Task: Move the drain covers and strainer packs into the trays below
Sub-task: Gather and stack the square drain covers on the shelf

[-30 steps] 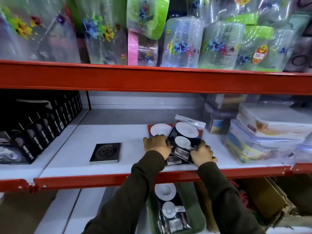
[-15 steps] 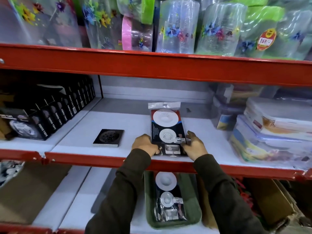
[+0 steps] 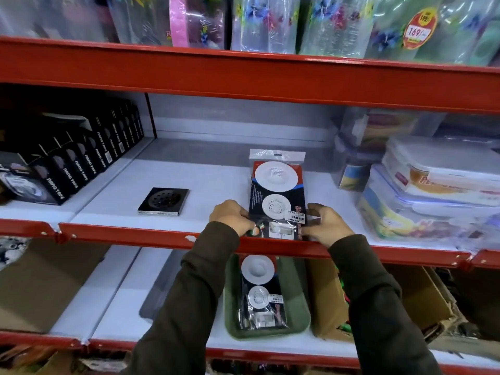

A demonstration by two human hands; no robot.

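Strainer pack (image 3: 277,194), clear bag over dark card with two white round strainers and a barcode sticker: lies flat at the front of the middle shelf (image 3: 189,174), its lower end at the red front rail (image 3: 162,236). Left hand (image 3: 232,216) pinches the pack's lower left edge; right hand (image 3: 326,223) pinches its lower right edge; both arms in dark sleeves. Second strainer pack (image 3: 259,293): lies inside a green tray (image 3: 295,307) on the lower shelf, directly below the first. Drain cover (image 3: 163,201), black square with a round perforated centre: lies flat on the middle shelf, well left of the held pack. Black tape boxes (image 3: 67,169): rowed at the far left. Clear plastic containers (image 3: 433,190): stacked to the right. Cardboard boxes (image 3: 405,301): beside the tray, lower shelf.
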